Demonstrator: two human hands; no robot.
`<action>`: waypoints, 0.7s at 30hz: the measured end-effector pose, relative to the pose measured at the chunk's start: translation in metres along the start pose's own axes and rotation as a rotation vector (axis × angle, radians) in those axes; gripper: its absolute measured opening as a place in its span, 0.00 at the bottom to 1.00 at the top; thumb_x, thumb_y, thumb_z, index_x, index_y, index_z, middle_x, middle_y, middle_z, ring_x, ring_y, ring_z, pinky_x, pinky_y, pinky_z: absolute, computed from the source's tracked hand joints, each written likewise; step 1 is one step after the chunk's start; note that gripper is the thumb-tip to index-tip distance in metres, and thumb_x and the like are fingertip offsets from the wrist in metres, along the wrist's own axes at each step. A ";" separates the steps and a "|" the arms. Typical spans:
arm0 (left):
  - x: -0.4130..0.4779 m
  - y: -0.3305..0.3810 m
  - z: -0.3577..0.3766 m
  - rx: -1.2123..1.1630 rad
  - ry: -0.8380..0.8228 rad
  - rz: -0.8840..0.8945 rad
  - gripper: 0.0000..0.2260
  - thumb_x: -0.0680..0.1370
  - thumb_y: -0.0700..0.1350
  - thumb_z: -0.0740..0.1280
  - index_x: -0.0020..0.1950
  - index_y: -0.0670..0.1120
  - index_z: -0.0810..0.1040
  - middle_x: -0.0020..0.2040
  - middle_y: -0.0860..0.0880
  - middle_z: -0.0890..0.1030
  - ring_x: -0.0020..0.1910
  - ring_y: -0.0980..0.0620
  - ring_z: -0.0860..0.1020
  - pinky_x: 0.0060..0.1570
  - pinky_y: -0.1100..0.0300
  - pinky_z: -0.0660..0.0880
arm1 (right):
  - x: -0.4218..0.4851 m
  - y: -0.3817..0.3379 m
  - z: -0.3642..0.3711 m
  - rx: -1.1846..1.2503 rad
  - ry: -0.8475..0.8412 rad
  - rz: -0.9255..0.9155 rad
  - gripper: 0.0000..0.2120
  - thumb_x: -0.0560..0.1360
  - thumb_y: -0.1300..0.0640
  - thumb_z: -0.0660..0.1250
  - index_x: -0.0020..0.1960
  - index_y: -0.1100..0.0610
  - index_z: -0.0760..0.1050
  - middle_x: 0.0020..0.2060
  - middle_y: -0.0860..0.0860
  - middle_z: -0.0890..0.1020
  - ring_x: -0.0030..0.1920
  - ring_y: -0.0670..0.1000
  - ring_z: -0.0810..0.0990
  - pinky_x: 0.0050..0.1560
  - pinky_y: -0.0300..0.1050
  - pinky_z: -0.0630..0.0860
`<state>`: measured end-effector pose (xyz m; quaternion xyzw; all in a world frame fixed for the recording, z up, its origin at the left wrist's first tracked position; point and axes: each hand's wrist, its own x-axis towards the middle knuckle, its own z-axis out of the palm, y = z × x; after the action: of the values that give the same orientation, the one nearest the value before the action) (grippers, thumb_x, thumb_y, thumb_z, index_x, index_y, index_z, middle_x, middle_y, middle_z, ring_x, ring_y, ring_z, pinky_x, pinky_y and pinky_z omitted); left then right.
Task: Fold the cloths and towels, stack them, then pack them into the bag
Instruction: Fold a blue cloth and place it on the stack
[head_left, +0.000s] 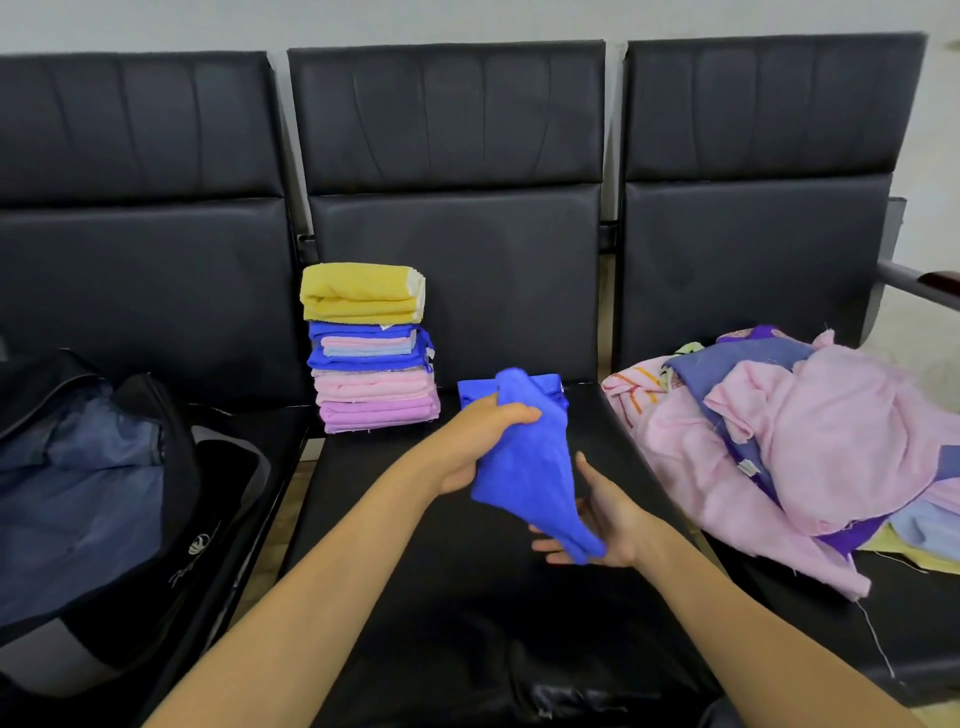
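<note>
A bright blue cloth (530, 467) hangs crumpled between my hands above the middle seat. My left hand (478, 441) grips its upper part, thumb curled over the fabric. My right hand (605, 519) lies palm up under the lower end, fingers loosely around it. Behind it a folded blue cloth (545, 387) lies flat on the seat. A tall stack of folded towels (369, 348), yellow on top, then blue, pink and purple, stands at the back left of the middle seat. An open dark bag (104, 493) with a blue lining sits on the left seat.
A loose heap of unfolded cloths (789, 431), mostly pink with purple, blue and yellow pieces, covers the right seat. The black seats (452, 613) have tall backrests behind. A metal armrest (914, 283) juts out at the far right.
</note>
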<state>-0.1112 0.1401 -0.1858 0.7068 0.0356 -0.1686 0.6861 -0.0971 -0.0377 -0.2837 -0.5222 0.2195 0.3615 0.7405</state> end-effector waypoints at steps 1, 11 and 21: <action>-0.001 0.002 -0.004 -0.028 0.006 0.015 0.09 0.77 0.47 0.67 0.55 0.46 0.79 0.52 0.45 0.84 0.54 0.47 0.81 0.58 0.52 0.76 | -0.005 0.001 0.002 -0.018 -0.042 -0.048 0.34 0.75 0.32 0.55 0.64 0.60 0.73 0.57 0.62 0.81 0.56 0.64 0.80 0.55 0.61 0.76; 0.000 -0.053 -0.057 0.119 0.318 -0.028 0.26 0.76 0.45 0.70 0.70 0.47 0.61 0.63 0.44 0.74 0.59 0.44 0.77 0.61 0.46 0.74 | -0.005 -0.014 -0.004 -0.060 -0.096 -0.487 0.23 0.76 0.65 0.66 0.69 0.52 0.70 0.56 0.55 0.80 0.55 0.56 0.82 0.54 0.55 0.79; -0.011 -0.082 -0.061 0.359 0.210 0.045 0.30 0.66 0.31 0.75 0.65 0.50 0.75 0.63 0.51 0.73 0.62 0.51 0.72 0.59 0.58 0.73 | -0.008 -0.009 0.000 -0.893 0.135 -0.585 0.24 0.67 0.62 0.76 0.59 0.45 0.74 0.64 0.47 0.71 0.65 0.50 0.70 0.65 0.50 0.72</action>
<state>-0.1330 0.2070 -0.2612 0.8321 0.0603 -0.0822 0.5452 -0.0953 -0.0421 -0.2727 -0.8477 -0.0631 0.1640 0.5005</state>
